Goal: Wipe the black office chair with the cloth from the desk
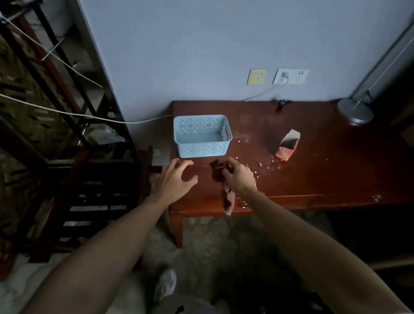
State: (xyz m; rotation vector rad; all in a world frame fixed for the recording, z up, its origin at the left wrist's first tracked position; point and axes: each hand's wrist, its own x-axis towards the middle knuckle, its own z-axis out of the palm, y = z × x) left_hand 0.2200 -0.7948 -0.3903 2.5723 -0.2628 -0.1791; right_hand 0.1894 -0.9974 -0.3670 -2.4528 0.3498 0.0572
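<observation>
— What's under my hands?

— The desk point(322, 174), reaching out ahead of both. Just beyond my left hand point(176, 180) sits the blue basket point(201, 135), pushed back toward the wall, so the front edge stays free.

— And the cloth?

— The cloth point(220, 171) is bunched in my right hand point(238, 176), fingers pinched around it, one tail hanging below my wrist over the desk edge. I'd say I'm gathering it to carry.

— Left hand?

— Spread, holding nothing, hovering beside the cloth. To the right of my right hand lie an opened carton point(288, 146) and crumbs point(260, 164).

— The chair?

— Not in sight.
</observation>
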